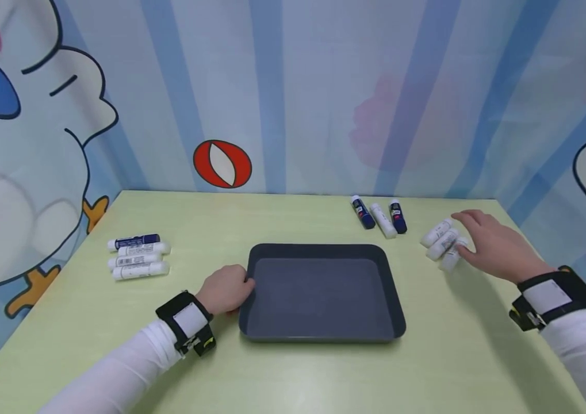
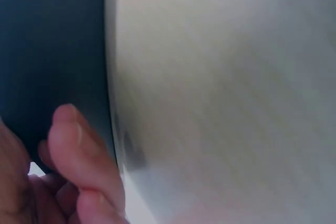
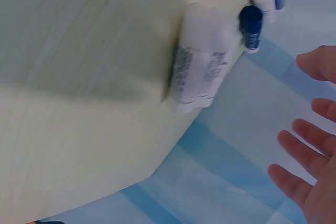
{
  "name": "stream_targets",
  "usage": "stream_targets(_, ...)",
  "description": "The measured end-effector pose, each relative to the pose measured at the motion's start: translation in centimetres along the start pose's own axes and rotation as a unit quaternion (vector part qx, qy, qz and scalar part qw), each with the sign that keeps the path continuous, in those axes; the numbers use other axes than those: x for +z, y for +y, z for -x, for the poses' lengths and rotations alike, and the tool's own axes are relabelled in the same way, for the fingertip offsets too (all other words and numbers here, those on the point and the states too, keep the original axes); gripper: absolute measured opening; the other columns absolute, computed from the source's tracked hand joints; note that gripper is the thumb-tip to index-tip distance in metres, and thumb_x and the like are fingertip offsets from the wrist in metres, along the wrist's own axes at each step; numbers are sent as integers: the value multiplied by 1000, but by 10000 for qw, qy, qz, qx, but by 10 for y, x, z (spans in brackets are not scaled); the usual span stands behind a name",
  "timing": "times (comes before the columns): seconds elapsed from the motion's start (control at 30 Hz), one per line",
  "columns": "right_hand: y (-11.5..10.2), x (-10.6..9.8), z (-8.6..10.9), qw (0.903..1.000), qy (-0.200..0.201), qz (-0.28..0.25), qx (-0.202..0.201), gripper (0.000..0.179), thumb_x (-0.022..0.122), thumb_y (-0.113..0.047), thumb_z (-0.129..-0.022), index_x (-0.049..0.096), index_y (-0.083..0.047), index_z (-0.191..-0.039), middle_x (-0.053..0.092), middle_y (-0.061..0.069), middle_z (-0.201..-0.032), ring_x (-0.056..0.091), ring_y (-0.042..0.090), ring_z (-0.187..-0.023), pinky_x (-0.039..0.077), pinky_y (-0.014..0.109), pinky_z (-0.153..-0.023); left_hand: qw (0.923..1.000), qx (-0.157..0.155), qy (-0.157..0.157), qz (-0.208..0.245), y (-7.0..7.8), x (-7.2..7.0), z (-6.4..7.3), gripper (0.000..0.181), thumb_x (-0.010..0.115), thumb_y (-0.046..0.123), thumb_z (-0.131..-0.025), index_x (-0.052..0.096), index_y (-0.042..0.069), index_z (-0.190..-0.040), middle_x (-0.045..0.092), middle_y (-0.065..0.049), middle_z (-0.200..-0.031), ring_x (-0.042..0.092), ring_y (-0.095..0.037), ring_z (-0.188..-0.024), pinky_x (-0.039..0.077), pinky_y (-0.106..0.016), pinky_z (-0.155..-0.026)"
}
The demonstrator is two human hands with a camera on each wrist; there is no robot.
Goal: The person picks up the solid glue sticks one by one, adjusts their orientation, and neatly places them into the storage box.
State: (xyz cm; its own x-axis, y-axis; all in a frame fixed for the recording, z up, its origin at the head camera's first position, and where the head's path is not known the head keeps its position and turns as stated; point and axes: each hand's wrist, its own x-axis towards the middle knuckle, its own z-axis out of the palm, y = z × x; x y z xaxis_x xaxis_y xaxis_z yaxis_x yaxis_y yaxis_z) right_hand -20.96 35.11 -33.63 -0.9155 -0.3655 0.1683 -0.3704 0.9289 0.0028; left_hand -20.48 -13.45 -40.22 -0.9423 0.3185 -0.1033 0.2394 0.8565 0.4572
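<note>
A dark grey rectangular tray (image 1: 324, 336) lies in the middle of the table. My left hand (image 1: 226, 289) grips its left edge; in the left wrist view the curled fingers (image 2: 84, 150) are at the side of the tray (image 2: 58, 51). Over at the right, my right hand (image 1: 494, 244) hovers with spread, slightly bent fingers beside three white glue sticks (image 1: 443, 238) lying side by side. Seen from the right wrist, the fingers (image 3: 302, 150) stand apart with nothing between them, and the white glue sticks (image 3: 199, 72) lie on the table.
Behind the tray's right corner lie two blue glue sticks (image 1: 398, 216) and a white glue stick (image 1: 383, 221) between them. At the left, a blue glue stick (image 1: 142, 240) lies beside several white glue sticks (image 1: 140, 270). A printed curtain (image 1: 303, 98) rises behind the table.
</note>
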Motion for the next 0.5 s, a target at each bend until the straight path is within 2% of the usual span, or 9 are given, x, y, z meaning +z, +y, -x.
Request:
stream_targets(0.1,14,13,5,9993,142,278,-219,63,65,-21,-78,37,4,-129,41,28,-124,42,45,-108,40,54,-79,10000,-19,-13,-25,1,-1,1,37,40,21,-90,51,9,-58,46,1,-39,46,-15,-32,39,-30,-41)
stream_targets(0.23,27,29,11,9989,109,397,-221,66,67,-22,-75,38,4,-128,42,28,-122,43,45,-106,39,55,-79,10000,-19,-65,-5,3,-1,0,38,39,21,-91,51,9,-57,46,1,-39,46,-15,-33,38,-30,-41)
stream_targets(0.5,23,48,11,9973,-224,525,-469,61,70,-20,-74,44,1,-124,47,27,-117,47,42,-103,41,53,-80,9999,-104,-62,-8,2,-1,1,39,39,21,-90,51,9,-56,47,1,-40,46,-15,-33,38,-30,-41)
